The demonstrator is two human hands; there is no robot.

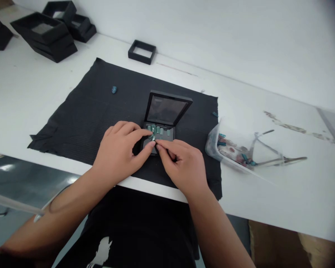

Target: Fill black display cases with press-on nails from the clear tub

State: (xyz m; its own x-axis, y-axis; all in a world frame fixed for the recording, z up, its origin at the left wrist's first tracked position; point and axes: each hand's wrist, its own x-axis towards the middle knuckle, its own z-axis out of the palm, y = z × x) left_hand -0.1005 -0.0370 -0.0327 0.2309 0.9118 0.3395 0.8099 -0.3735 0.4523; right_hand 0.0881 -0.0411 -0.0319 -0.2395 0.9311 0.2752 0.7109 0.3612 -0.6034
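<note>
Case with lid raised, set on black cloth spread over white desk, right between both hands. Inside, along the part nearest the hinge, a row of small green and pale pieces, with a gap before the last one on the right.

At the left end of that row, a glossy green piece, partly hidden by fingertips. Left hand from the near left side, palm down over cloth and case edge, with index finger and thumb brought close together around the green piece: a narrow pinch grip on it. Right hand from the near right side, other fingers curled under, with index fingertip and thumb tip almost meeting just beside the left thumb. Cannot tell whether holding anything in that right grip; too small and too covered there.

Farther off on the cloth, towards the left, a lone blue piece; at the right edge, a small teal piece. Just beyond that edge, a clear tub with teal and reddish-brown pieces inside, and a thin grey forked tool reaching out over its right side. Behind the cloth, near the wall, a single black frame; at the far left, stacked black frames.
</note>
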